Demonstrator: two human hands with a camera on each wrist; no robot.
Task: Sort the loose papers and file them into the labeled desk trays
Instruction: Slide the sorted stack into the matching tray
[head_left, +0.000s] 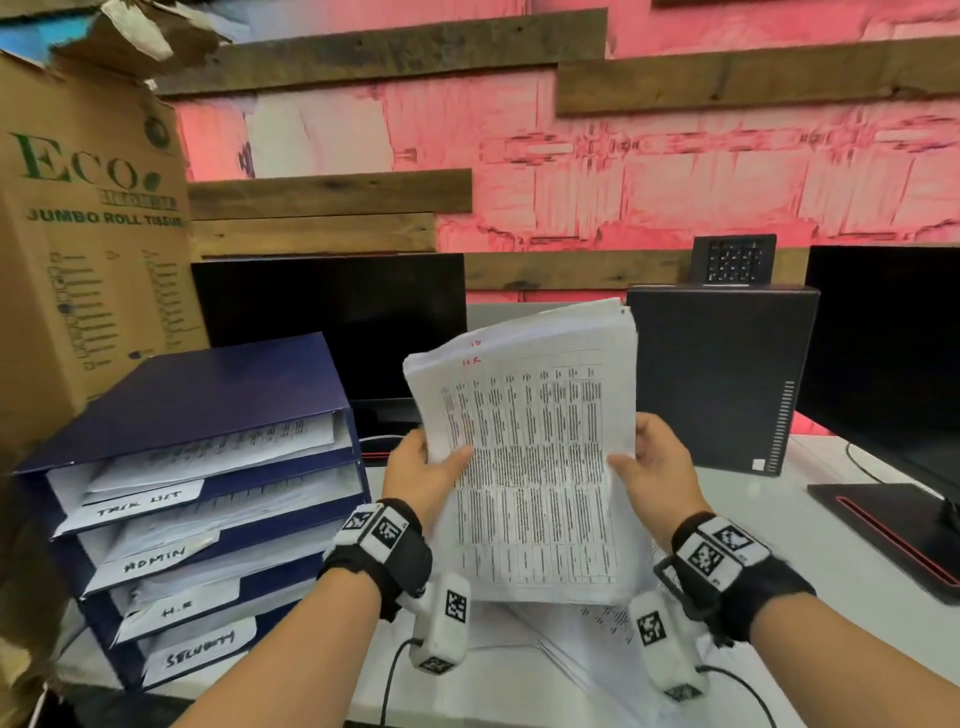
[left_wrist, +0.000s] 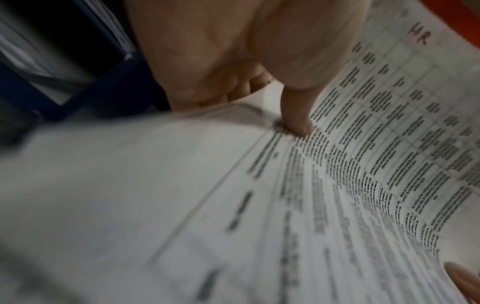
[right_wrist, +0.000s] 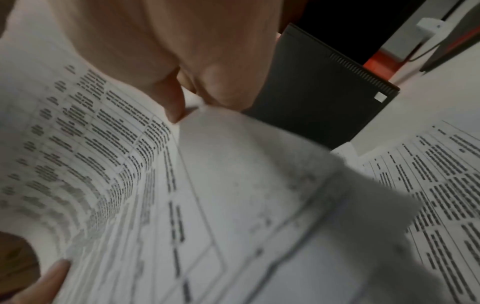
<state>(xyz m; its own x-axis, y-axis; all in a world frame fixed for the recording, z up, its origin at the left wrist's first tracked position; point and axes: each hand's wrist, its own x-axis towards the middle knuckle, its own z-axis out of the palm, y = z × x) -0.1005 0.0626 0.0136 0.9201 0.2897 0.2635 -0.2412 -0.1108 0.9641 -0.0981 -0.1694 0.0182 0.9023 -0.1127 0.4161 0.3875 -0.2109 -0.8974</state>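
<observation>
Both hands, L & R, pinch HR paper stack by its side edges.

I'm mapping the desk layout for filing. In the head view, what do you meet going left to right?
Cardboard box → blue desk trays → left hand → held stack of papers → right hand → black computer tower → monitor at the right edge.

wall: pink, dark wood planks | desk: white | monitors: dark | cardboard box: left
</observation>
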